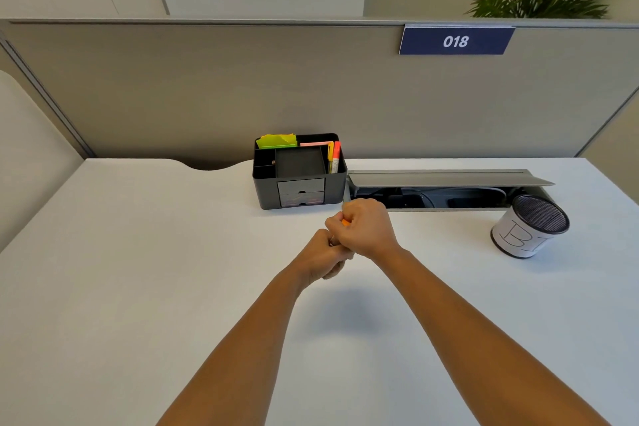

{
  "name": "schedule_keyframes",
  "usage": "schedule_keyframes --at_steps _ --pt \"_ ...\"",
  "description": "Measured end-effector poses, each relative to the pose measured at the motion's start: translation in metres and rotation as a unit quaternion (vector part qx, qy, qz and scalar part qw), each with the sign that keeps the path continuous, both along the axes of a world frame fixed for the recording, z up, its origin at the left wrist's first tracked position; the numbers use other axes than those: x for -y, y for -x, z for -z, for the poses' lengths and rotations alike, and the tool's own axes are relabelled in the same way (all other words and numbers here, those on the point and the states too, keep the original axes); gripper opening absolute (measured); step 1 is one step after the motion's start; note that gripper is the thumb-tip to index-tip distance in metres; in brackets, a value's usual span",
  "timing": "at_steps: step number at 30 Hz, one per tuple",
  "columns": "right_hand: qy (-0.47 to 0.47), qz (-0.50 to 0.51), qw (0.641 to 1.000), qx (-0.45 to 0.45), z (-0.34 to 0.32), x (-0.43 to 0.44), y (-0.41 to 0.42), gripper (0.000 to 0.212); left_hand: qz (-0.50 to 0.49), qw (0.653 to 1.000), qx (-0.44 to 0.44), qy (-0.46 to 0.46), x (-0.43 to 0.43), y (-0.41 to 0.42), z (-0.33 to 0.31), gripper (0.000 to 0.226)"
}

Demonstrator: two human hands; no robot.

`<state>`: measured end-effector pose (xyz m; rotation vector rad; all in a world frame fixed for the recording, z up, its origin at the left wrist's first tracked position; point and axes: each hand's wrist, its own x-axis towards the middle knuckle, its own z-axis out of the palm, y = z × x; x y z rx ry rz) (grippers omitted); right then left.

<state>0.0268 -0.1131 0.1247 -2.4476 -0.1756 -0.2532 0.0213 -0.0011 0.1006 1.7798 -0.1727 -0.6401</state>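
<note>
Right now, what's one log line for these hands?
left hand: grips orange-and-grey marker | right hand: grips same marker | place: above white desk

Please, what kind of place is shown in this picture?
Most likely an office workstation: a white desk with a grey partition carrying the number plate 018, a black desk organiser with sticky notes and markers, and an open cable tray.
</note>
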Motion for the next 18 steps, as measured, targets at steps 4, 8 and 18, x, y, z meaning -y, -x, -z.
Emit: schedule_keyframes --at_steps 4,8,18 --pt "0.074 -0.049 0.995 0.037 -0.009 0.007 -0.003 0.038 -0.018 1.000 -0.004 0.023 0.002 -0.001 0.000 0.025" --pt "0.127 -0.088 0.987 -0.043 -0.016 0.014 -0.008 0.036 -0.061 0.998 -0.010 0.027 0.003 -0.004 0.004 0.035" --pt "-0.327 -0.046 0.923 -0.197 -0.015 0.033 -0.015 0.027 -0.126 0.987 0.097 0.016 0.007 -0.005 0.001 0.027"
